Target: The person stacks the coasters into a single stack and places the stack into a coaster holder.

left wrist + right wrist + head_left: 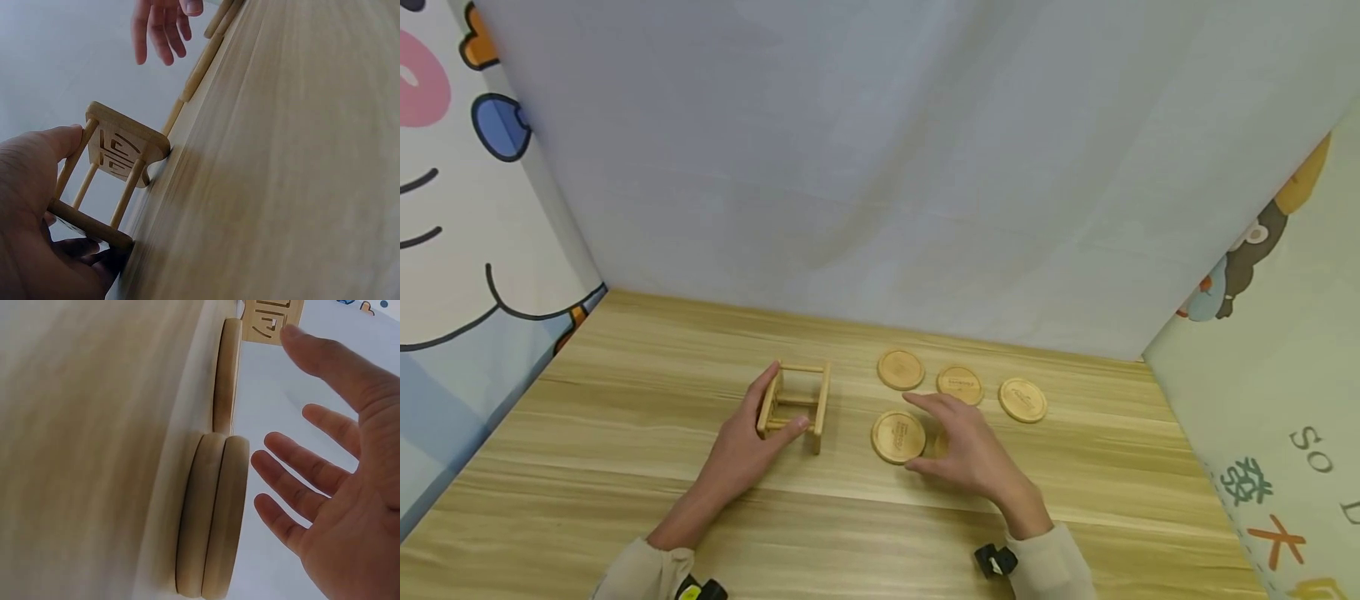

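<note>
On the left of the table, my left hand grips a small wooden coaster rack with dowel bars and two cut-out side panels. The thumb lies across the near bar. In the left wrist view the rack stands on the tabletop. My right hand hovers with spread fingers above the round wooden coasters, holding nothing. One coaster lies just left of it; another is partly hidden beneath it. The right wrist view shows two coasters stacked flat beside the right hand, apart from its fingers.
Farther back lie three more coasters: a left one, a middle one and a right one. A pale cloth wall rises behind the wood-grain table. Printed panels stand at both sides.
</note>
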